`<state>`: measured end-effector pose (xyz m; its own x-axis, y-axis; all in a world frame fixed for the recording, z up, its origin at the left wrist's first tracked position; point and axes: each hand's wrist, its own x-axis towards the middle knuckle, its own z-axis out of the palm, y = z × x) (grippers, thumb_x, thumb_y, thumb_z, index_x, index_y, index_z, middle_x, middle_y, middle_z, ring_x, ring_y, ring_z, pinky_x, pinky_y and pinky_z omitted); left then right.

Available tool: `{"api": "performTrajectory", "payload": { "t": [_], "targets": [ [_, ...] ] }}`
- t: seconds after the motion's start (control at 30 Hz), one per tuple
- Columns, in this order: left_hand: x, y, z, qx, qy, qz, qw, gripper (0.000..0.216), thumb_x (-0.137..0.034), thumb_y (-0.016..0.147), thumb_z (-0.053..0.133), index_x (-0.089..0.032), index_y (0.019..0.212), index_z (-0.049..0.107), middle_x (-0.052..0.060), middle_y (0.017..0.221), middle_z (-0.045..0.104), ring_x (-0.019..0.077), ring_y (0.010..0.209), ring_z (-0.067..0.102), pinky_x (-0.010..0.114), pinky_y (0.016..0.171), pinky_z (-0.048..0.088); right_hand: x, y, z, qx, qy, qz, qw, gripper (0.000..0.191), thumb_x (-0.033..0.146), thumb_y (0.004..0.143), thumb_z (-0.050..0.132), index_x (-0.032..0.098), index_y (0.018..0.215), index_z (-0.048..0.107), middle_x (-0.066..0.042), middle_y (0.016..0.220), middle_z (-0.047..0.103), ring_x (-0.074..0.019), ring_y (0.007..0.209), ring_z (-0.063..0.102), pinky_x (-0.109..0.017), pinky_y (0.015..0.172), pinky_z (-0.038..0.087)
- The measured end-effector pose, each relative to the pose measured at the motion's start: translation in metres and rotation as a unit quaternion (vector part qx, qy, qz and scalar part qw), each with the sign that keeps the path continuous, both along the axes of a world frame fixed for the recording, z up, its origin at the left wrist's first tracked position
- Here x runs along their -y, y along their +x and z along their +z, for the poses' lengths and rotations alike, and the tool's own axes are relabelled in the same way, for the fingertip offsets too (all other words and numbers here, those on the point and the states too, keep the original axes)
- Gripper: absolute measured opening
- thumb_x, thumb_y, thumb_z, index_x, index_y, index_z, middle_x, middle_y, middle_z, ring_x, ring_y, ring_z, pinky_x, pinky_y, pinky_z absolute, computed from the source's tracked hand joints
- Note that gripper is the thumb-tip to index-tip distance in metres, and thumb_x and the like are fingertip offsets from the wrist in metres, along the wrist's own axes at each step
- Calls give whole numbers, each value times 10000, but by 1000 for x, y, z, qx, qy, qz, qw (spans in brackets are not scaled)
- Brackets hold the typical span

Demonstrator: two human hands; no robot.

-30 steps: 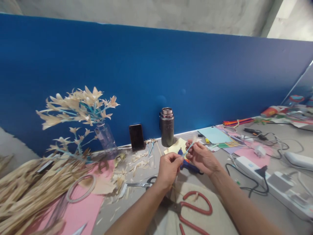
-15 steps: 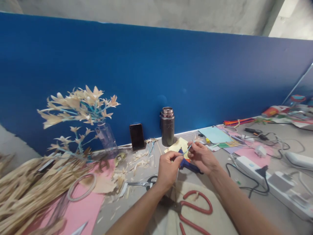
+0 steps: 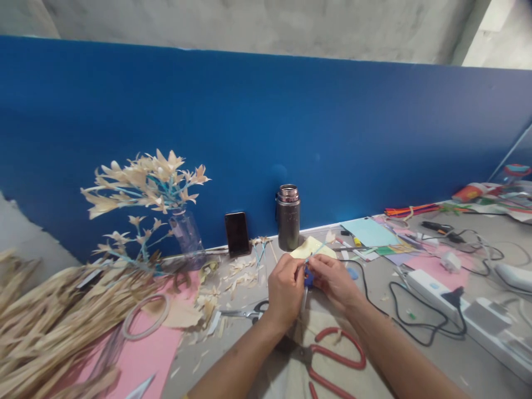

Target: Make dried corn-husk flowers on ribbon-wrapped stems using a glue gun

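My left hand [image 3: 286, 285] is closed, its thumb and fingertips pinching a thin stem wrapped in light blue [image 3: 320, 247]. My right hand [image 3: 334, 281] pinches the same stem close beside it, the fingertips of both hands almost touching. A small pale bud [image 3: 330, 237] tops the stem, pointing up and right. Below the fingers lies a dark blue tool [image 3: 308, 277], mostly hidden by the hands. Yellow paper [image 3: 310, 246] lies just behind them. Nearer to me, red-handled scissors [image 3: 338, 354] rest on a beige cloth [image 3: 374, 379], under and between my forearms.
A dark open flask [image 3: 288, 224] and an upright phone [image 3: 238, 234] stand by the blue partition [image 3: 233, 122]. Left are pale flowers in a clear bottle [image 3: 185, 235], a dried husk pile [image 3: 37, 310] and black-handled scissors [image 3: 241, 313]. Right is a power strip [image 3: 440, 291] with cables.
My right hand has come down and in towards my left hand, and both now pinch the stem close together. The stem's pale bud now shows above the right hand. The view has shifted slightly.
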<state>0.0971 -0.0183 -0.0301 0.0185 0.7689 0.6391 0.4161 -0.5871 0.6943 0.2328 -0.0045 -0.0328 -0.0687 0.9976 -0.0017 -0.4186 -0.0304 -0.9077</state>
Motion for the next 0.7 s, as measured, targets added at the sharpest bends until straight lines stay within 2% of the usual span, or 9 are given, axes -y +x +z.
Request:
{"api": "performTrajectory", "payload": {
  "t": [0.13,0.2,0.3,0.37,0.47,0.7],
  "targets": [
    [-3,0,-1,3,-24,-13,1000,175,-139,841,559,-201,849,723,45,834,638,174,772,586,286,737,438,-1,-3,-3,19,1,-37,999,367,405,593,886,172,569,603,56,558,471,-69,510,375,-197,447,271],
    [-4,2,3,73,-101,-43,991,158,-197,826,556,-186,826,714,35,786,634,165,712,574,279,678,452,-2,-2,-3,32,2,-47,998,321,369,614,849,174,574,597,52,563,488,-74,515,397,-199,458,289],
    [-8,4,8,210,-274,-90,934,250,-372,824,552,-167,746,672,12,641,569,157,584,537,245,475,406,-3,0,-4,53,9,-53,997,283,351,645,799,177,578,586,44,566,510,-88,532,433,-211,488,325],
    [-11,4,8,241,-338,-105,904,238,-398,740,631,-163,704,646,-5,586,537,142,527,498,218,393,345,-4,1,-4,71,17,-56,996,281,356,656,784,176,578,583,49,549,497,-87,521,418,-217,489,313],
    [-13,4,6,236,-348,-96,902,167,-313,637,689,-157,658,633,-24,537,526,102,463,433,201,378,321,-5,2,-6,102,31,-59,993,280,366,666,765,176,576,578,59,528,473,-81,502,376,-224,483,282],
    [-16,6,-1,273,-308,-49,910,98,-254,607,662,-160,620,636,-59,467,473,67,407,357,199,389,265,-4,2,-5,175,49,-38,983,204,356,687,675,182,618,594,50,538,492,-90,497,372,-246,506,284]
  ]
}}
